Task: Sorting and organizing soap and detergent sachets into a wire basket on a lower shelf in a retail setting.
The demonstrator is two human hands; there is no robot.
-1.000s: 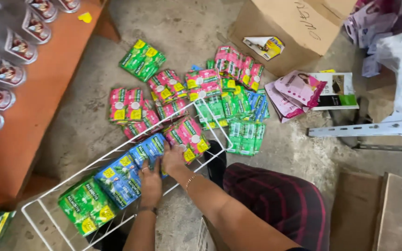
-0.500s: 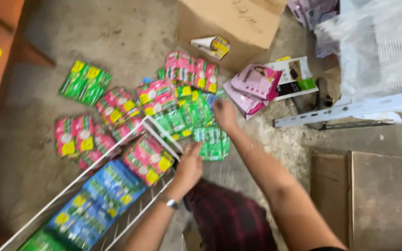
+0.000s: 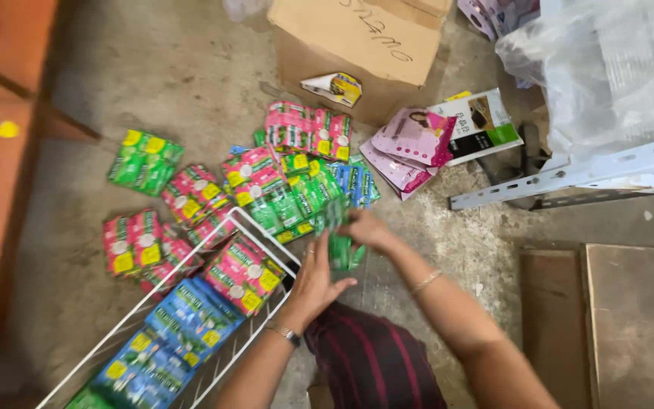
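Observation:
My right hand (image 3: pixel 367 229) grips a green sachet pack (image 3: pixel 340 244) lifted just off the pile, and my left hand (image 3: pixel 313 280) presses flat against its near side with fingers spread. Behind them lies a heap of green, pink and blue sachet packs (image 3: pixel 297 182) on the concrete floor. A white wire basket (image 3: pixel 213 333) sits at lower left, holding a pink pack (image 3: pixel 242 273) and blue packs (image 3: pixel 179 326) in a row. My left wrist wears a watch, my right a thin bracelet.
A brown cardboard box (image 3: pixel 357 45) stands behind the pile, with pink packets (image 3: pixel 410 148) and a small carton (image 3: pixel 486 125) beside it. A white metal rail (image 3: pixel 569 178) and plastic sheeting lie at right. An orange wooden shelf (image 3: pixel 1 174) borders the left. Wooden boards (image 3: pixel 630 318) lie at lower right.
My right hand has lifted a green pack from the pile toward me. My left hand left the basket rim and came up against that pack. The view has shifted slightly.

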